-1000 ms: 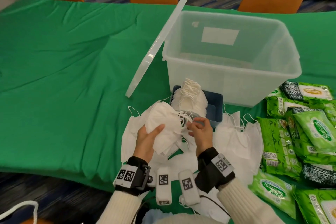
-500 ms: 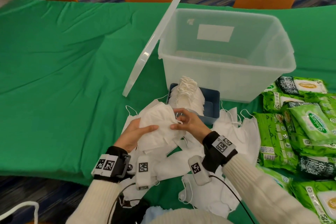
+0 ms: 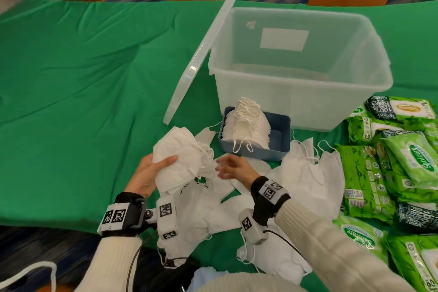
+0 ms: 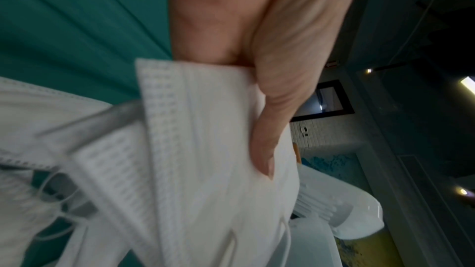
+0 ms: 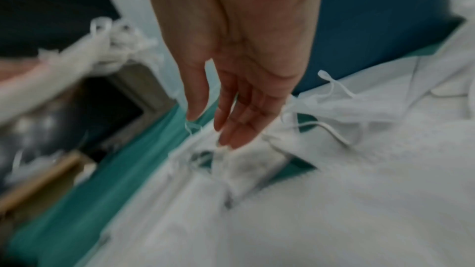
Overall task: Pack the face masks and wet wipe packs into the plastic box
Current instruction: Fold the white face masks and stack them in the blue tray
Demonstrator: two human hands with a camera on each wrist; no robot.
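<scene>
Head view: masks (image 3: 182,161), a bunched stack at lower centre, gripped in the left hand (image 3: 148,173), thumb pressed across the top one. Right hand (image 3: 233,168) just beside them, fingers loosely extended, holding nothing. More masks lie loose on the bench (image 3: 83,78) below and right of the hands; others stand in a blue tray (image 3: 279,147). Wipe packs (image 3: 388,161) are piled at the right edge. The box (image 3: 301,92), upper right, looks empty, lid (image 3: 203,54) leaning on it: packing barely begun.

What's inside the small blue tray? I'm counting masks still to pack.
The blue tray holds an upright stack of white masks, ear loops on top. Its floor beneath them is covered, so no count.
</scene>
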